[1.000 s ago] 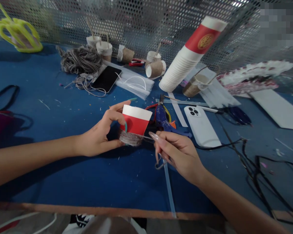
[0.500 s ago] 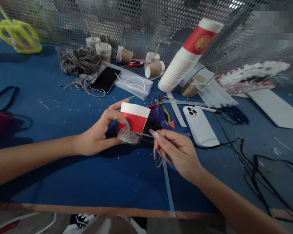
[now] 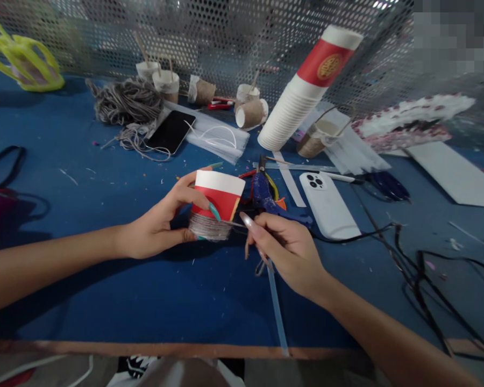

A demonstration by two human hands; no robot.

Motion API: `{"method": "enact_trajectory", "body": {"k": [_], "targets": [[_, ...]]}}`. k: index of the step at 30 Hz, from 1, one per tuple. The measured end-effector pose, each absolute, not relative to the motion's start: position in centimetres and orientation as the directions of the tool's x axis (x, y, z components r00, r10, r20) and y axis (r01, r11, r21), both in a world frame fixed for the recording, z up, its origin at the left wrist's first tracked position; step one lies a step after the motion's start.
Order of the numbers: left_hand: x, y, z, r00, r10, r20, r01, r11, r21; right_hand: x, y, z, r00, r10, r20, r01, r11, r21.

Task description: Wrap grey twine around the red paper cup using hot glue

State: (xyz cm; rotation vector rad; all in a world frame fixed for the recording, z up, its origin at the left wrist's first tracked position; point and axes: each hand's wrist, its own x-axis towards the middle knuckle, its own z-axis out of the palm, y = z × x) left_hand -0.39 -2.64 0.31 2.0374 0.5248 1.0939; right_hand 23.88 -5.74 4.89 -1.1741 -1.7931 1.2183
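A red and white paper cup [image 3: 219,194] is in my left hand [image 3: 167,215], gripped between thumb and fingers over the blue table. Grey yarn [image 3: 210,227] is wound in several turns around its lower part. From the cup a strand runs to the right, pinched between the thumb and fingers of my right hand [image 3: 286,244]. A loose loop of the strand hangs below those fingers. Just behind my right hand lies a blue glue gun [image 3: 262,189], partly hidden, with red- and yellow-handled tools beside it.
A leaning stack of paper cups [image 3: 290,112] stands at the back, near small twine-wrapped cups [image 3: 250,114]. A grey yarn bundle [image 3: 127,103] and a black phone [image 3: 171,131] lie left of it. On the right are a white phone [image 3: 328,207] and black cables [image 3: 417,285].
My right hand has shifted slightly left, closer to the cup, with the strand still pinched. My left index fingertip sits a little lower, near the yarn. The whole view has moved slightly.
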Motion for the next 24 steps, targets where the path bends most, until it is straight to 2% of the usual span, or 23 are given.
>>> {"method": "enact_trajectory", "body": {"k": [13, 24], "targets": [[-0.4, -2.45, 0.24, 0.572, 0.618, 0.539, -0.041, -0.635, 0.771, 23.8, -5.67, 4.63, -0.379, 0.924, 0.049, 0.346, 0.191, -0.919], [-0.29, -2.57, -0.09, 0.573, 0.651, 0.498, -0.135, -0.524, 0.841, 23.69, -5.84, 4.17, -0.377, 0.92, 0.103, 0.398, 0.262, -0.879]]}}
